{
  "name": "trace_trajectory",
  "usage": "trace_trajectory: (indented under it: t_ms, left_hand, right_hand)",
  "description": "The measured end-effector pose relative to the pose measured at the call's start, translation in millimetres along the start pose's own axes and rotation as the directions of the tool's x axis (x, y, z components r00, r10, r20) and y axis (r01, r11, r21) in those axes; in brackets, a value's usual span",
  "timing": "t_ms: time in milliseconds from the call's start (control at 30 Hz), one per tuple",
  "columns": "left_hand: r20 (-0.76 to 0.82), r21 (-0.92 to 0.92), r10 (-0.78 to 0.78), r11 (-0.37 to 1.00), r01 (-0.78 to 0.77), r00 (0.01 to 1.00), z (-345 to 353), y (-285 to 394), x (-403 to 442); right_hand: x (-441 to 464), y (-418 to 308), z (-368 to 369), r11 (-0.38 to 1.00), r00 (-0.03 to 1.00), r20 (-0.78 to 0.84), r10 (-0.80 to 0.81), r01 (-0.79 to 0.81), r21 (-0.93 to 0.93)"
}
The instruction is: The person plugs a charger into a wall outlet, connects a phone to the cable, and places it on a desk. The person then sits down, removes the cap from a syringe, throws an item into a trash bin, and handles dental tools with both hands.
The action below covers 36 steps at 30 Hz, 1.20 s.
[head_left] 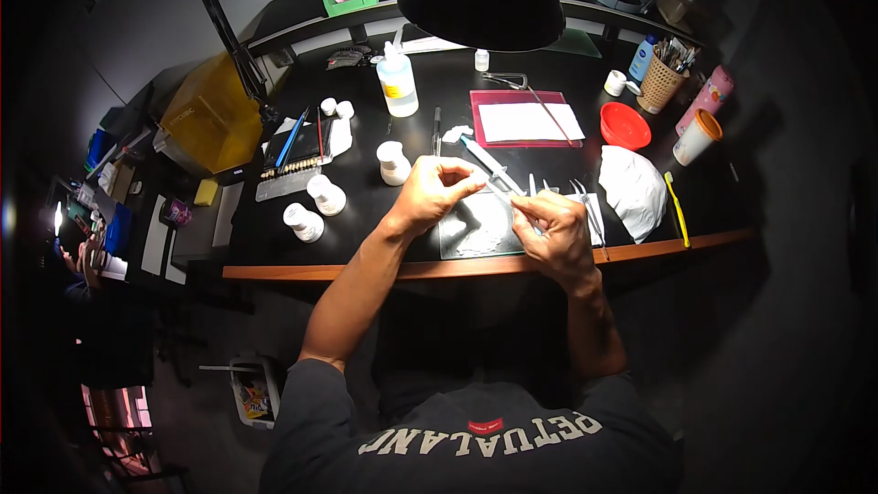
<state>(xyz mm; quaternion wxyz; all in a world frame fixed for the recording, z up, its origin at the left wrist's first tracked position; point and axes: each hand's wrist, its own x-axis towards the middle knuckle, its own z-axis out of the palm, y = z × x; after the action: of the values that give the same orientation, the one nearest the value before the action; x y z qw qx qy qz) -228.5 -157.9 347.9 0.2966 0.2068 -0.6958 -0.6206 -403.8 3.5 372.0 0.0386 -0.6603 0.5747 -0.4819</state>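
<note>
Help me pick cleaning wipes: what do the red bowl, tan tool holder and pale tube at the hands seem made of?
Red bowl: probably smooth plastic, by its bright, even colour. Tan tool holder: matte-looking; its lattice suggests woven cane, or plastic moulded alike. Pale tube: likely smooth plastic, by its whitish look; glass possible.

"What is this slender tool?"
"It is straight and pale, similar to a syringe, with a blue-green tip at the far end."
"And how is it placed?"
"Slantwise. The tip points forward and to the left; the near end is at the right hand. Its finer details, I cannot distinguish."
</note>
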Motion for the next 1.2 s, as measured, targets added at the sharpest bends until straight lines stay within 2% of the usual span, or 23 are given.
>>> trace_trajectory:
  t_ms: [367, 567, 633, 767, 800, 900, 1200]
  left_hand:
    - [0.017, 0.086, 0.061, 0.994, -0.062, 0.998, 1, -6, 1]
    - [0.029, 0.263, 0.129, 0.956, -0.132, 0.991, 6, 0, -1]
    - [-0.035, 0.154, 0.142, 0.979, -0.135, 0.989, 5, -7, 1]
    - [-0.144, 0.005, 0.119, 0.993, -0.119, 0.983, 4, -7, 3]
    - [-0.121, 0.020, 0.021, 1.000, -0.019, 0.992, -2, -5, 3]
    - [-0.076, -0.223, -0.029, 0.975, 0.012, 0.997, -4, -4, 4]
    - [-0.016, -0.346, -0.055, 0.937, 0.046, 0.998, -5, -2, 3]
  right_hand:
    - [3, -4, -18, 1.000, 0.992, 0.121, 0.019, -0.017, -0.019]
    - [-2, -3, -20, 0.998, 0.992, 0.116, 0.047, -0.042, -0.048]
    - [-4, -4, -23, 0.994, 0.989, 0.127, 0.073, -0.061, -0.094]
    - [-11, -2, -20, 0.992, 0.997, -0.007, 0.083, -0.083, -0.090]
    - [-11, -4, -18, 0.990, 0.995, -0.045, 0.088, -0.093, -0.105]
    - [-13, -7, -6, 0.995, 0.985, -0.165, 0.058, -0.071, -0.071]
    - [-7, -6, 32, 0.999, 0.966, -0.253, 0.051, -0.048, 0.016]
